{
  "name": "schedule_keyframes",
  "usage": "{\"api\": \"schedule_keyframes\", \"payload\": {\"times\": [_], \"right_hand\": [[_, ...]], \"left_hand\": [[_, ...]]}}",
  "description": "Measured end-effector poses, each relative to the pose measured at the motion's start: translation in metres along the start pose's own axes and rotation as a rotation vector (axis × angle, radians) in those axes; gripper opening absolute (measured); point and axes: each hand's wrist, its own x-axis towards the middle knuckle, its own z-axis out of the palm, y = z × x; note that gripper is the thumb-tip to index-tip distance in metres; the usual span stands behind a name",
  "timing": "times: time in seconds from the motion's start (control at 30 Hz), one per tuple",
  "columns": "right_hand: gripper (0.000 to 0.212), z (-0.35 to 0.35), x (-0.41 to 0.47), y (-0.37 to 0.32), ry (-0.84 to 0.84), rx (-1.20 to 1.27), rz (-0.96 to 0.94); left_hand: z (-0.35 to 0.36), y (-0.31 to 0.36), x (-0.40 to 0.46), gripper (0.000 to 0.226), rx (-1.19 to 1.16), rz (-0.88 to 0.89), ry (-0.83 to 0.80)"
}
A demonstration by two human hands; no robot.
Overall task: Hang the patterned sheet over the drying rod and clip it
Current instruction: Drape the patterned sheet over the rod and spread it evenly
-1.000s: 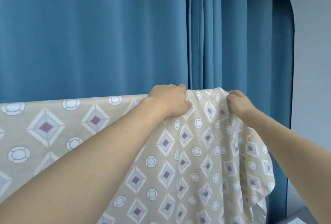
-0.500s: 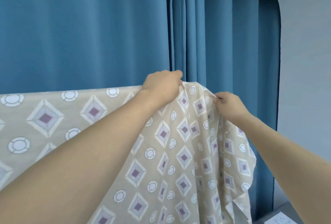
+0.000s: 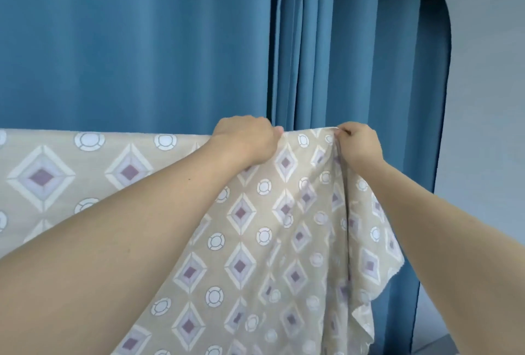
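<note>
A beige patterned sheet [image 3: 255, 241] with purple diamonds and white rings hangs across the lower half of the view, its top edge running level from the left. The drying rod is hidden under that fold. My left hand [image 3: 247, 138] grips the sheet's top edge near the middle, fingers curled over it. My right hand [image 3: 359, 144] pinches the top edge farther right, where the cloth bunches into a vertical fold and falls loose. No clip is in view.
Blue curtains [image 3: 142, 42] hang close behind the sheet, with thick pleats [image 3: 301, 42] just behind my hands. A grey wall [image 3: 488, 99] stands at the right, and a strip of grey floor [image 3: 443, 346] shows at the lower right.
My right hand has moved up and to the right along the top edge, drawing the cloth flatter between my hands. My left hand keeps its grip in about the same place.
</note>
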Motion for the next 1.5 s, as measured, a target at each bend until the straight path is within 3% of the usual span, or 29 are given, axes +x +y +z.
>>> {"api": "schedule_keyframes", "payload": {"times": [0.07, 0.13, 0.2, 0.3, 0.37, 0.43, 0.5, 0.6, 0.67, 0.73, 0.83, 0.93, 1.07, 1.1, 1.17, 1.27, 1.33, 1.4, 1.5], "right_hand": [[0.026, 0.008, 0.003, -0.002, -0.068, 0.101, 0.067], [0.023, 0.019, -0.001, 0.005, -0.263, 0.221, 0.188], [0.031, 0.024, -0.011, 0.020, -0.395, 0.214, 0.286], [0.048, 0.017, -0.022, 0.039, -0.445, 0.281, 0.396], [0.041, 0.006, -0.031, 0.050, -0.519, 0.454, 0.511], [0.030, -0.009, -0.041, 0.061, -0.605, 0.634, 0.540], [0.026, -0.016, -0.052, 0.075, -0.647, 0.573, 0.471], [0.040, -0.016, -0.072, 0.094, -0.851, 0.278, 0.410], [0.030, -0.012, -0.085, 0.105, -0.946, 0.102, 0.430], [0.007, -0.006, -0.094, 0.118, -0.859, -0.101, 0.384], [0.020, -0.001, -0.096, 0.132, -0.744, -0.554, 0.146], [0.014, -0.015, -0.088, 0.126, -0.615, -0.764, 0.065], [0.021, -0.040, -0.064, 0.141, 0.035, -0.303, 0.317], [0.018, -0.042, -0.061, 0.144, 0.123, -0.231, 0.373], [0.017, -0.040, -0.063, 0.144, 0.073, -0.318, 0.455], [0.036, -0.029, -0.073, 0.134, -0.360, -0.674, 0.451], [0.030, -0.023, -0.077, 0.129, -0.548, -0.804, 0.386], [0.020, -0.021, -0.076, 0.122, -0.542, -0.689, 0.368], [0.033, -0.017, -0.077, 0.113, -0.481, -0.147, 0.384]], "left_hand": [[0.000, -0.001, -0.001, 0.053, 0.043, -0.011, -0.062], [-0.001, -0.002, -0.002, 0.057, 0.065, -0.023, -0.073], [-0.003, -0.002, -0.003, 0.053, 0.078, -0.041, -0.091], [-0.008, 0.005, -0.006, 0.037, 0.122, -0.028, -0.122], [-0.004, 0.018, -0.008, 0.021, 0.155, 0.006, -0.108], [0.004, 0.036, -0.008, 0.025, 0.142, 0.048, -0.070], [0.012, 0.053, -0.004, 0.036, 0.106, 0.082, -0.031], [0.023, 0.076, 0.011, 0.044, 0.103, 0.138, -0.004], [0.031, 0.088, 0.021, 0.045, 0.126, 0.201, 0.002], [0.038, 0.098, 0.028, 0.042, 0.189, 0.239, 0.001], [0.048, 0.110, 0.036, 0.033, 0.367, 0.249, 0.002], [0.054, 0.114, 0.042, 0.028, 0.432, 0.243, 0.020], [0.059, 0.108, 0.044, 0.017, 0.415, 0.238, 0.092], [0.060, 0.107, 0.043, 0.016, 0.409, 0.234, 0.104], [0.059, 0.107, 0.042, 0.014, 0.394, 0.233, 0.111], [0.056, 0.107, 0.041, 0.015, 0.360, 0.214, 0.131], [0.053, 0.110, 0.040, 0.015, 0.330, 0.196, 0.138], [0.049, 0.115, 0.039, 0.019, 0.300, 0.171, 0.135], [0.036, 0.119, 0.041, 0.024, 0.268, 0.145, 0.084]]}}
